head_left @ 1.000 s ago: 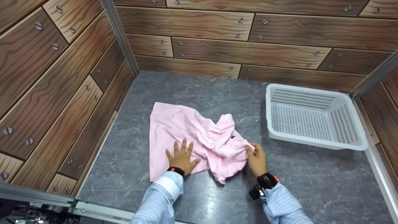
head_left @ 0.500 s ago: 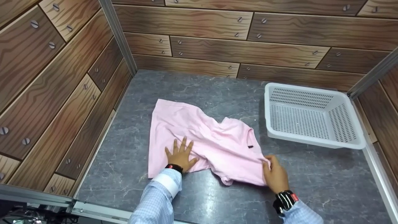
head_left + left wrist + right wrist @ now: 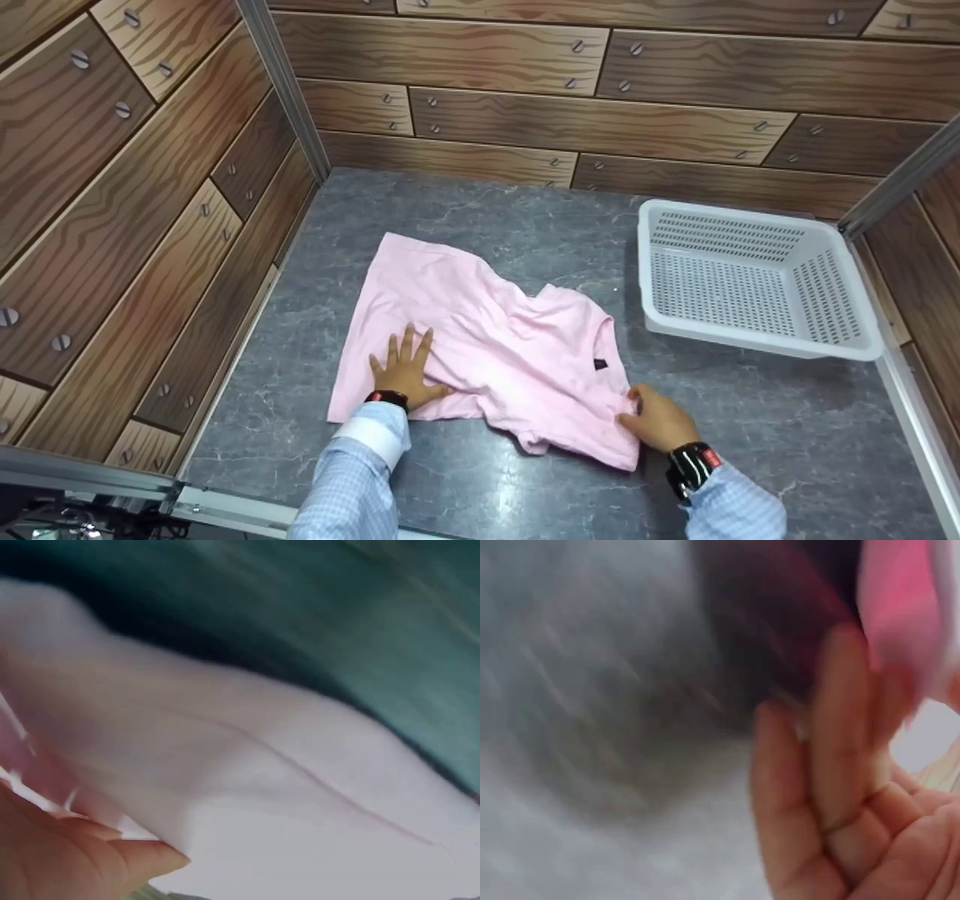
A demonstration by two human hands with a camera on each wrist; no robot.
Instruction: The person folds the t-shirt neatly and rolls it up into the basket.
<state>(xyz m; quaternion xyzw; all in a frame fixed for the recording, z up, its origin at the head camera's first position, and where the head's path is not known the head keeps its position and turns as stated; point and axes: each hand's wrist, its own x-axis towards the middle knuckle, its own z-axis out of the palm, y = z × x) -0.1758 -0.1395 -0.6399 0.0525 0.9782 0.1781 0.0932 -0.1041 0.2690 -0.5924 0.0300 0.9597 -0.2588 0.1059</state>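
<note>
A pink T-shirt [image 3: 517, 352] lies spread on its side in the head view, hem to the left and neckline with a dark label to the right. Flat on its lower left part rests my left hand [image 3: 405, 373], fingers spread. My right hand [image 3: 661, 421] pinches the shirt near the shoulder beside the neckline. In the left wrist view the pale cloth [image 3: 225, 742] fills much of the picture, with the thumb side of the left hand [image 3: 75, 855] at the lower left. Blurred pink cloth [image 3: 900, 600] shows at the fingertips of the right hand [image 3: 847, 787] in the right wrist view.
A white perforated plastic basket [image 3: 757, 341] stands at the back right, with nothing in it. The dark grey marbled tabletop [image 3: 465, 202] is bounded by wood-patterned walls [image 3: 487, 116] at the back and sides. A metal rail [image 3: 240, 510] runs along the front edge.
The crumpled right part of the T-shirt has been pulled out to the right by my right hand, baring the neckline and sleeve. My left hand has slid left with the hem side.
</note>
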